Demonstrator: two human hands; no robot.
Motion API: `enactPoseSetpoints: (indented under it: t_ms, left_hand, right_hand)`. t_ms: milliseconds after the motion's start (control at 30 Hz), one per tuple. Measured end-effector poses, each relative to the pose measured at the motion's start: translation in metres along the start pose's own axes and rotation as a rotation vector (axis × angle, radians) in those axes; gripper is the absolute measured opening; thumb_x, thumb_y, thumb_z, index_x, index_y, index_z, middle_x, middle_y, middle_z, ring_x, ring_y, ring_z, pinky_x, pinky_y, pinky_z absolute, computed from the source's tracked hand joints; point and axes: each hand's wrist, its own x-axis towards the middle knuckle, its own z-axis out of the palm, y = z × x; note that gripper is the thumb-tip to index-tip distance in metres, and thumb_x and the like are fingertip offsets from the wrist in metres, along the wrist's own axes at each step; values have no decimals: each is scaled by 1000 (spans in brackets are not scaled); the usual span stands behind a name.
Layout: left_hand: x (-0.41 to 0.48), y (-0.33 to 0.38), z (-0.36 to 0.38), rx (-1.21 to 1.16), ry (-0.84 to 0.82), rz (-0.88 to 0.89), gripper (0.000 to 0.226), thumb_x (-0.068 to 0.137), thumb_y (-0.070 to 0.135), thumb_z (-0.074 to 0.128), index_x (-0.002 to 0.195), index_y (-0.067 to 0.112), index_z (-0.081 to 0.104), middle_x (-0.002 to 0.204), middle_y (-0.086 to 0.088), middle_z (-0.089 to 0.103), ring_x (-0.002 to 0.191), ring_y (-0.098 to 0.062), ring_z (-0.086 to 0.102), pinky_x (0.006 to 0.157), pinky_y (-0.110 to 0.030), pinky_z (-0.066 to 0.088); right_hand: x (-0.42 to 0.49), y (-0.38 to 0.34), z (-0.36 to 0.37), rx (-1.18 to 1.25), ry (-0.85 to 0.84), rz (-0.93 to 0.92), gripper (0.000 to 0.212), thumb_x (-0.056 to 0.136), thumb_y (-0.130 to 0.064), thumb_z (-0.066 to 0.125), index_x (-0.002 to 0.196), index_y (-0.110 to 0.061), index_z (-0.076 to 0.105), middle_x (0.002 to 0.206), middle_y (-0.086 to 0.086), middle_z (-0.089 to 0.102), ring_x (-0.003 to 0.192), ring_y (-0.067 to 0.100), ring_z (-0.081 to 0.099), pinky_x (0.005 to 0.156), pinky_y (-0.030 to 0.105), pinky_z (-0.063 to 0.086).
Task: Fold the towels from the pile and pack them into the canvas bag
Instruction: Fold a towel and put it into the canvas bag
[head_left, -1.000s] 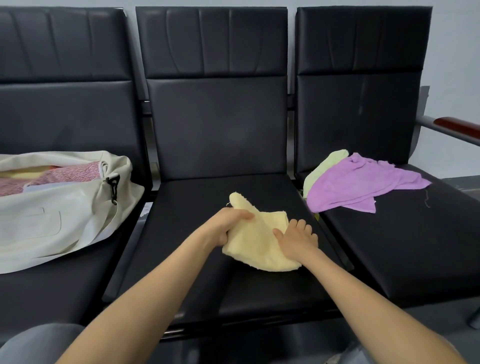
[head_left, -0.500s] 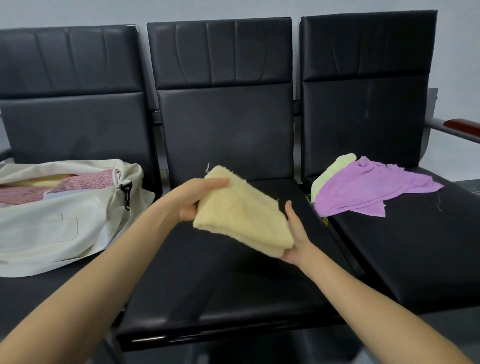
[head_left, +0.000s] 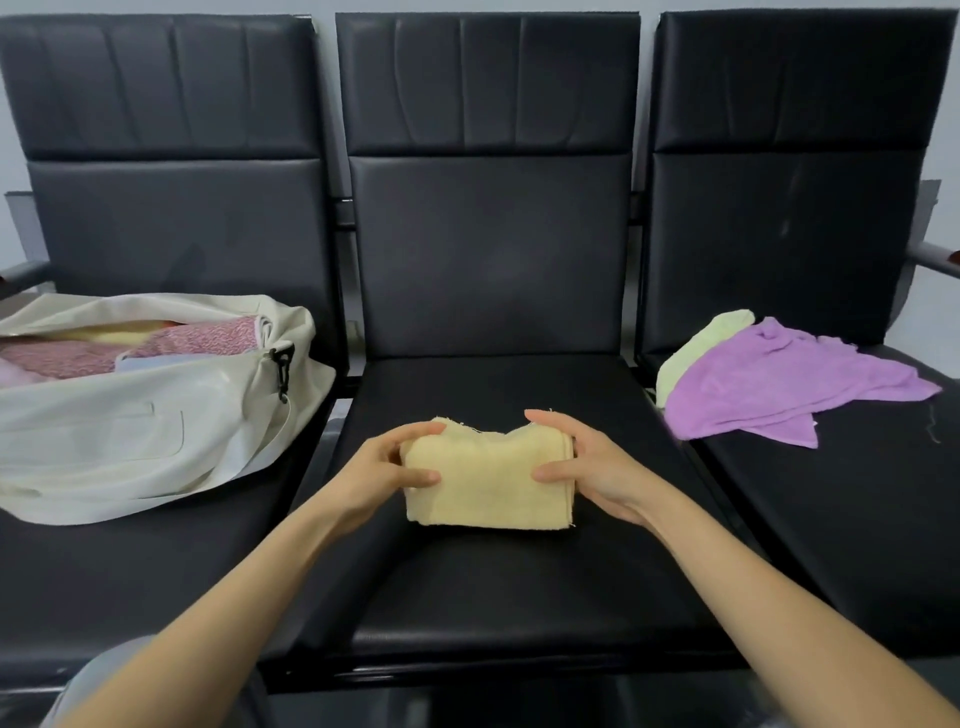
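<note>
**While gripped at both ends, the yellow towel (head_left: 488, 483) is held over the middle seat (head_left: 519, 587)**

As it is held above the centre of that seat, the towel is presented as a thick rectangle of several layers. It is pale and fuzzy, with a dip in its top edge and the stacked layers shown at its right end. Its left end is pinched by the left hand (head_left: 384, 467), thumb on the near face and fingers behind. Its right end is grasped likewise by the right hand (head_left: 587, 467). Whether its lower edge touches the seat cannot be told. On the left seat (head_left: 156, 561) the cream canvas bag (head_left: 130, 426) is laid open, and a pink patterned towel (head_left: 208, 338) is seen inside with other cloth. Toward the back left corner of the right seat (head_left: 857, 493), a purple towel (head_left: 779, 384) is spread crumpled over a light green towel (head_left: 696, 348).
</note>
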Motion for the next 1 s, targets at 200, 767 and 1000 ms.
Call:
enactPoseSetpoints:
  t_ms: [200, 767, 1000]
  left_hand:
    - [7, -3, 10, 436, 177, 125, 69, 74, 6, 76, 134, 29, 51, 120, -1, 52, 111, -17, 50, 91, -24, 43]
    - [1, -10, 13, 791, 523, 350, 25, 72, 17, 76, 90, 24, 61, 87, 10, 47, 80, -13, 51, 64, -26, 39]
    - [-1, 3, 1, 10, 43, 237, 28, 69, 18, 67, 88, 13, 47, 95, -3, 57, 88, -12, 57, 68, -27, 48]
  right_hand:
    - [-2, -9, 10, -377, 136, -44, 74, 70, -8, 83, 129, -39, 51, 129, -8, 50, 122, 15, 47, 96, 29, 46]
    - [-6, -25, 30, -1090, 391, -230, 31, 87, -16, 66, 116, -14, 59, 106, 2, 54, 93, 14, 52, 73, 25, 46]
    - [-14, -41, 5, -245, 132, -16, 29, 83, -10, 67, 110, -22, 62, 116, 1, 60, 108, 20, 58, 83, 32, 50]
